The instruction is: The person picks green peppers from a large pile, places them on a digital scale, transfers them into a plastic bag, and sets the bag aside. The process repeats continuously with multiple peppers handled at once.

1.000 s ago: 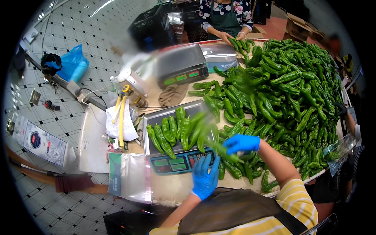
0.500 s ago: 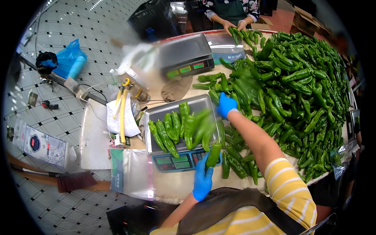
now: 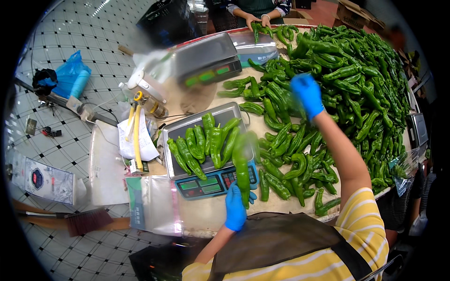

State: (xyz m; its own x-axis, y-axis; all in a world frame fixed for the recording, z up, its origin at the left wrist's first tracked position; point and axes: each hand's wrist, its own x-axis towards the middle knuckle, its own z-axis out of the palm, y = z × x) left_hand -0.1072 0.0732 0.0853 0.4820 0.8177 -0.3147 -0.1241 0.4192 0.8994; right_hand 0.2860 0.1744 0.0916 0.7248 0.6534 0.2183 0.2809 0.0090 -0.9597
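My left hand (image 3: 235, 210), in a blue glove, is closed around the lower part of a long green pepper (image 3: 241, 175) at the front edge of the scale. Several green peppers lie side by side on the steel pan (image 3: 176, 165) of this scale, whose blue front panel (image 3: 216, 183) has lit displays and keys. Over the large heap of green peppers (image 3: 349, 75) to the right is my gloved right hand (image 3: 308, 96), its fingers blurred by motion and partly turned away. Whether it holds a pepper cannot be made out.
A second scale (image 3: 206, 58) stands farther back. Clear bags (image 3: 157, 203) lie at the near left, beside papers with a yellow-handled tool (image 3: 137, 136) and a white jug (image 3: 147, 86). Across the table another person's hands (image 3: 258, 21) handle peppers. A brush (image 3: 89, 221) is at the left.
My right hand has moved from beside the scale up and right over the heap. The left hand still grips a pepper near the scale's front. The view has shifted slightly.
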